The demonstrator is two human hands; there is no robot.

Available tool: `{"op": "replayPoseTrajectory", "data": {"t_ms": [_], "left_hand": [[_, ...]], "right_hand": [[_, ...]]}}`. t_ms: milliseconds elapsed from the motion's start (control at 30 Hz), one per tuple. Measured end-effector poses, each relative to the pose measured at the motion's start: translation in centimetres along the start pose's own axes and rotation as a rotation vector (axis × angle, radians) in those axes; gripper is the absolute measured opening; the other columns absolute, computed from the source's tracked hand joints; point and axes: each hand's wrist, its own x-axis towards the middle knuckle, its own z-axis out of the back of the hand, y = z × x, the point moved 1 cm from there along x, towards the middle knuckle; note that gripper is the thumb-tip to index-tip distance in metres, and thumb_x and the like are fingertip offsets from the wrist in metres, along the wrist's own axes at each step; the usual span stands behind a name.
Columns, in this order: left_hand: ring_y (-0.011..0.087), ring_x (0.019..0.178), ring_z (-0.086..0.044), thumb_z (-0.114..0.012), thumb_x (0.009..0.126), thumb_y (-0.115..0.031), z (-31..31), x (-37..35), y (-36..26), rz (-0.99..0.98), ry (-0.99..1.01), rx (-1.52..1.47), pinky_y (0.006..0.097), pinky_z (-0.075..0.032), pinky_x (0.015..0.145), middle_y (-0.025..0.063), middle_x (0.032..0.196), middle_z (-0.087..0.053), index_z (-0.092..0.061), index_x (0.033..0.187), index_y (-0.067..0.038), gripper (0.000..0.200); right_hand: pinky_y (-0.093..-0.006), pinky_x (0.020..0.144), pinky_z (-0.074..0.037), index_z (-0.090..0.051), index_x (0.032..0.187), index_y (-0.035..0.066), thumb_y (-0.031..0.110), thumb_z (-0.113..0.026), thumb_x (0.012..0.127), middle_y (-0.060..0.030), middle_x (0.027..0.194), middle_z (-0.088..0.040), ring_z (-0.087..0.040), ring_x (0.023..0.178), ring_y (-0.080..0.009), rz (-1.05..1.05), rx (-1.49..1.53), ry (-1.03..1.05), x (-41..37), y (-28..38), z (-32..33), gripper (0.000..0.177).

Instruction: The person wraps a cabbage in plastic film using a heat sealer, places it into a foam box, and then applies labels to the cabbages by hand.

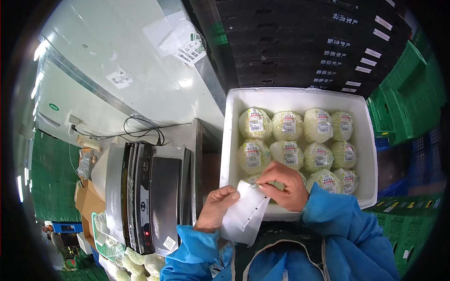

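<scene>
My left hand (216, 206) grips a white label sheet (241, 218), thumb on top, near the front wall of a white foam box. At the sheet's upper edge, the fingers of my right hand (286, 186) are pinched on a small printed label, mostly hidden by the fingertips. Both hands are over the near left part of the foam box (370, 159). Inside it lie rows of round, pale green produce (318, 125) in foam nets, most with a white and red printed label on top. My right hand hides part of the nearest row.
Black folded crates (295, 47) are stacked behind the box. To the left, a black and silver machine (145, 196) with a red light sits beside a metal panel (126, 51). More netted produce (136, 264) lies at lower left. Green crates (398, 103) stand right.
</scene>
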Motion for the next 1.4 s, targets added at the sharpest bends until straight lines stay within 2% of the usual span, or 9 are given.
{"op": "replayPoseTrajectory", "data": {"t_ms": [167,267,800,867,967,1067,1200,1267,1400], "left_hand": [[0.0067,0.069,-0.056,-0.060,0.083,-0.005,2.3,-1.0,0.2,-0.141,-0.184,-0.027,0.0211,-0.046,0.065,0.0003,0.079,-0.063,-0.062,0.084,-0.005,0.002],[0.0083,0.070,-0.058,-0.063,0.082,-0.006,3.2,-1.8,-1.5,-0.215,-0.240,0.006,0.0222,-0.047,0.066,0.0021,0.079,-0.064,-0.062,0.083,-0.006,0.002],[0.0084,0.070,-0.057,-0.067,0.079,-0.009,4.3,-0.5,-3.3,-0.234,-0.178,0.014,0.0222,-0.045,0.068,0.0022,0.080,-0.064,-0.061,0.083,-0.004,0.008],[0.0082,0.069,-0.057,-0.066,0.080,-0.009,4.7,-0.6,-3.3,-0.261,-0.198,0.026,0.0222,-0.045,0.068,0.0020,0.079,-0.064,-0.061,0.084,-0.004,0.008],[0.0077,0.069,-0.056,-0.066,0.080,-0.009,4.6,-0.7,-3.8,-0.257,-0.268,0.029,0.0219,-0.045,0.067,0.0018,0.079,-0.064,-0.061,0.084,-0.004,0.008],[0.0072,0.069,-0.056,-0.066,0.080,-0.009,4.7,-0.4,-4.1,-0.276,-0.242,0.038,0.0214,-0.045,0.066,0.0016,0.079,-0.063,-0.061,0.084,-0.004,0.009],[0.0071,0.068,-0.056,-0.066,0.081,-0.009,4.6,-0.3,-4.7,-0.309,-0.252,0.069,0.0209,-0.044,0.065,0.0012,0.078,-0.063,-0.060,0.084,-0.004,0.008],[0.0070,0.068,-0.056,-0.064,0.081,-0.008,4.2,-0.3,-5.0,-0.320,-0.306,0.059,0.0209,-0.044,0.065,0.0012,0.079,-0.063,-0.060,0.084,-0.003,0.007],[0.0074,0.069,-0.056,-0.063,0.082,-0.007,2.7,-0.3,-5.6,-0.373,-0.318,0.079,0.0212,-0.045,0.066,0.0020,0.080,-0.063,-0.060,0.085,-0.003,0.005]], "right_hand": [[-0.0267,0.044,-0.038,-0.058,0.088,0.001,0.011,-0.058,0.084,-0.0034,0.061,-0.052,-0.050,0.049,-0.0130,-1.001,0.413,-0.255,-4.1,-9.5,2.6,0.011],[-0.0272,0.035,-0.032,-0.057,0.088,0.000,0.011,-0.059,0.083,-0.0045,0.057,-0.050,-0.045,0.040,-0.0128,-1.282,0.413,-0.283,-6.6,-11.6,1.9,0.012],[-0.0384,0.045,-0.045,-0.047,0.113,0.000,0.014,-0.055,0.085,-0.0163,0.071,-0.058,-0.056,0.052,-0.0257,-1.301,-0.241,0.000,-7.3,-12.5,-1.5,0.033],[-0.0443,0.062,-0.048,-0.041,0.119,0.000,0.015,-0.052,0.084,-0.0241,0.082,-0.060,-0.060,0.071,-0.0361,-0.818,-0.501,0.050,-7.2,-11.3,-1.1,0.039],[-0.0452,0.066,-0.046,-0.030,0.127,0.001,0.015,-0.047,0.085,-0.0211,0.076,-0.060,-0.059,0.068,-0.0354,-0.649,-0.631,0.310,-9.9,-14.0,-1.7,0.048],[-0.0460,0.067,-0.046,-0.026,0.130,0.000,0.017,-0.045,0.085,-0.0221,0.080,-0.061,-0.061,0.075,-0.0362,-1.034,-0.527,0.582,-8.0,-12.3,-2.0,0.052],[-0.0443,0.067,-0.047,-0.023,0.133,-0.001,0.015,-0.049,0.082,-0.0219,0.079,-0.062,-0.061,0.075,-0.0350,-0.958,-0.613,0.498,-7.0,-12.7,-0.2,0.059],[-0.0452,0.067,-0.046,-0.018,0.136,-0.001,0.013,-0.051,0.079,-0.0228,0.081,-0.061,-0.061,0.078,-0.0352,-0.925,-0.609,0.856,-8.2,-13.9,-1.2,0.067],[-0.0452,0.071,-0.045,-0.031,0.133,0.001,0.014,-0.052,0.081,-0.0242,0.089,-0.060,-0.059,0.081,-0.0368,-0.919,-0.650,0.977,-5.1,-12.3,1.0,0.058]]}}
